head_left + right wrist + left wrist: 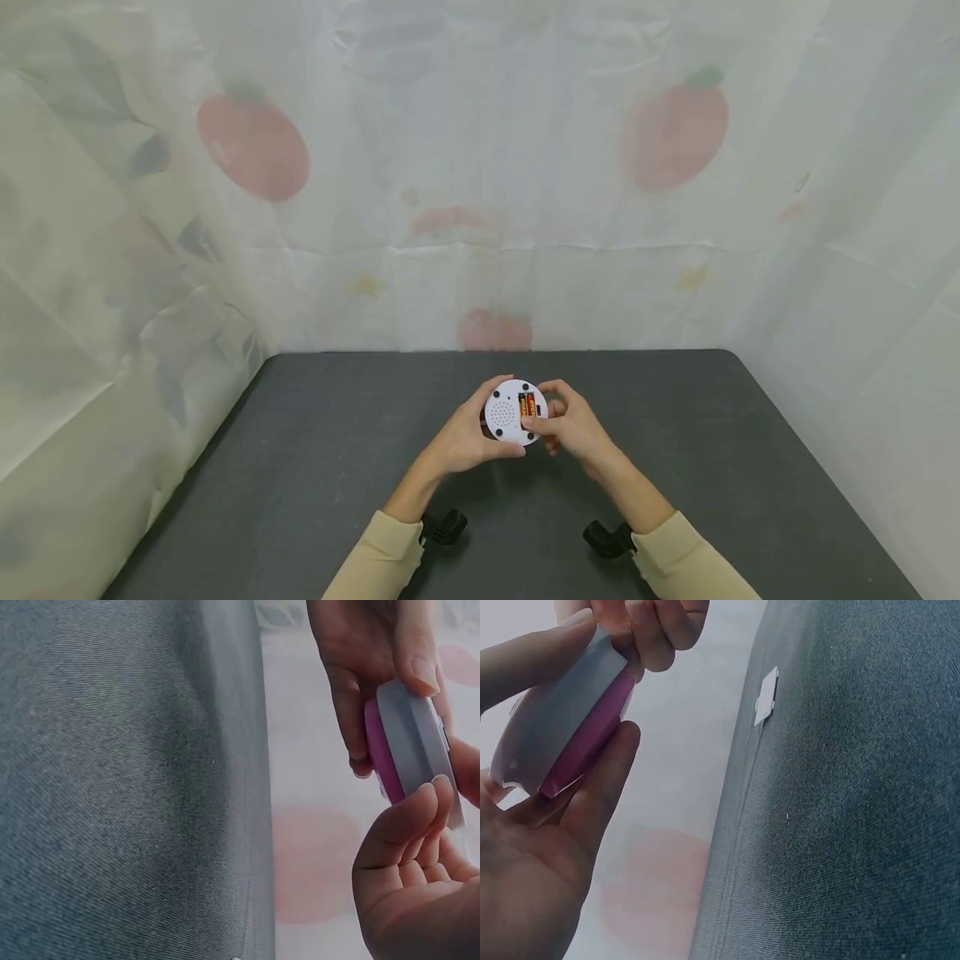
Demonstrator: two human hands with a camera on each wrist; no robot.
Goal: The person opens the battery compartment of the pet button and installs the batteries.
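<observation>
My left hand (463, 437) grips a round white device (502, 417) by its edge, thumb on the near side and fingers on the far side. Its face, turned toward me, has small speaker holes, dark round feet and an uncovered compartment with red-and-black batteries (527, 403). With its thumb on the lower end of the batteries, my right hand (577, 429) bends its other fingers against the device's right rim. Both wrist views reveal a pink layer (381, 754) on the device's other side. A small white cover (766, 696) lies on the table in the left wrist view.
A dark grey table (337, 433) extends beneath both hands. Pale curtains (465, 167) with fruit prints hang behind it and along both sides. Black wrist-worn camera mounts (447, 527) jut inward from both forearms.
</observation>
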